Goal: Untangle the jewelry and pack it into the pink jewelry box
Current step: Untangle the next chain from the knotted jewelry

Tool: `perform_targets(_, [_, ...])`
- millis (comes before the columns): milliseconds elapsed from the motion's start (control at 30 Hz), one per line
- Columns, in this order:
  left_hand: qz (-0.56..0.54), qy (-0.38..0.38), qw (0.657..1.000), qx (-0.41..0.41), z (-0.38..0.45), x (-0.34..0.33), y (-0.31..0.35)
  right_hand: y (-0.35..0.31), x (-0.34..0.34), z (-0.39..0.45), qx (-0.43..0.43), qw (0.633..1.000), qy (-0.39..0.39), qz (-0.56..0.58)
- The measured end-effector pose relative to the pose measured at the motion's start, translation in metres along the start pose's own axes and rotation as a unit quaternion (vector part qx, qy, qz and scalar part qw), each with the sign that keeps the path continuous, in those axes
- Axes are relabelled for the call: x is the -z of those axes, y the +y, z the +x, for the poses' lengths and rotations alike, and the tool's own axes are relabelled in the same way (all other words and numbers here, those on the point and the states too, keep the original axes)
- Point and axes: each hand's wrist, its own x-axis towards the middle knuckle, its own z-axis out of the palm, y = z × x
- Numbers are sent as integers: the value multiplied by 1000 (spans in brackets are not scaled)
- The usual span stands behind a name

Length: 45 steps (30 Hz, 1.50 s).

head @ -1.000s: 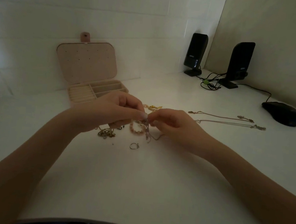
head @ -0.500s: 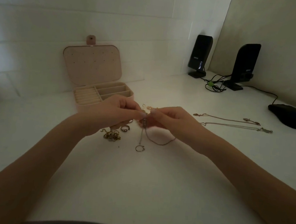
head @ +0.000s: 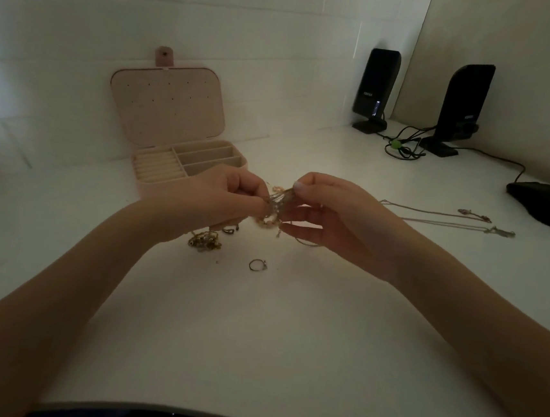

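The left hand (head: 224, 200) and the right hand (head: 330, 213) both pinch a tangled clump of chains (head: 275, 205) held between them above the white table (head: 254, 340). Behind the left hand the pink jewelry box (head: 183, 166) stands with its lid up. Under the left hand lies a gold pile (head: 205, 242), and near it a ring (head: 257, 264). Right of the right hand lie two necklaces (head: 440, 219). The logo on the speakers (head: 375, 90) is too small to read.

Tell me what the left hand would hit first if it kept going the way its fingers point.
The left hand points right, so it would likely meet the right hand first, across the tangled chain both pinch.
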Motion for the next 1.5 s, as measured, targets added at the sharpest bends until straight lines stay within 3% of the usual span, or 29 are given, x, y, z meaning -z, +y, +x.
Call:
perform_targets(300, [73,-9,997,-1,1,1,-5,-3,0,1,-2,977,28,212])
perform_targets(500, [69,10,997,14,1,-1,-8,-6,10,5,9,970,69,233])
perform_targets(667, [-126,87,988,-29,5,-8,-8,-2,12,7,6,982,134,131])
perform_targets(767, [-227,91,969,-46,6,-9,-9,0,11,9,12,981,156,112])
perform_targets(1033, [-306,30,950,-45,7,-5,-9,-2,13,8,17,980,140,139])
perform_targets(1267, [-350,8,936,-44,8,-5,-10,0,17,4,50,983,142,-106])
perform_targets(1500, [-381,-10,922,-60,8,-2,-10,2,14,3,57,959,145,-237])
